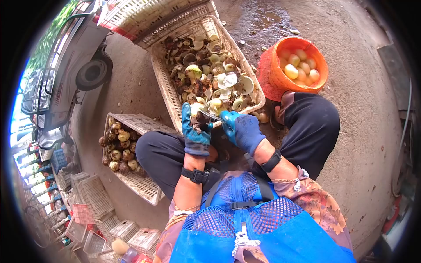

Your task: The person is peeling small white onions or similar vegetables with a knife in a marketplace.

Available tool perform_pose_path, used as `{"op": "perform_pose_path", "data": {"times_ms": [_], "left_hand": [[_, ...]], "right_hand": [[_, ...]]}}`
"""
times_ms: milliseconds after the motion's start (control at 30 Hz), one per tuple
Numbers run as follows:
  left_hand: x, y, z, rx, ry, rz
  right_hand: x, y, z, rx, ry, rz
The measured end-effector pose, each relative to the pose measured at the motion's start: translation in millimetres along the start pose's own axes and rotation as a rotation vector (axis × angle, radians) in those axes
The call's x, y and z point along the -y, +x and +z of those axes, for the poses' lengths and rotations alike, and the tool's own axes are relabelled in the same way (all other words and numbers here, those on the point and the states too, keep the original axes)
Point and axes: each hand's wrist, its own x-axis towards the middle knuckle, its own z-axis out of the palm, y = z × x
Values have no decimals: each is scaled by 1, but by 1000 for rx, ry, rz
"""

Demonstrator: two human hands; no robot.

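My left hand (195,131), in a blue work glove, is closed around an onion (199,119) with dark, ragged outer skin. My right hand (242,129), gloved too, grips a knife (211,115); its metal blade reaches left and touches the onion. Fingers hide the knife's handle. Both hands are over the near edge of a dirty white plastic crate (165,94), which holds a heap of onion peels (219,70), some pale and cup-shaped, others brown.
An orange bucket (272,72) with several peeled onions (302,65) stands beyond my right knee. Left of my left knee, a tilted crate (142,188) holds several unpeeled onions (124,144). Stacked crates (94,193) and a parked vehicle (66,74) are farther left. The ground behind the bucket is wet.
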Motion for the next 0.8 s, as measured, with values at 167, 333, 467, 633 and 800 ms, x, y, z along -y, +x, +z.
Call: {"op": "perform_pose_path", "data": {"times_ms": [167, 333, 467, 633, 800], "left_hand": [[4, 1, -2, -80, 17, -20], [18, 11, -10, -120, 159, 181], [29, 26, -33, -133, 313, 196], [30, 2, 21, -117, 285, 215], [30, 7, 11, -130, 172, 197]], "right_hand": [[8, 6, -4, 61, -71, -1], [17, 12, 2, 120, -166, 109], [16, 22, 18, 162, -172, 193], [5, 34, 23, 227, -72, 294], [8, 33, 6, 231, 175, 358]]}}
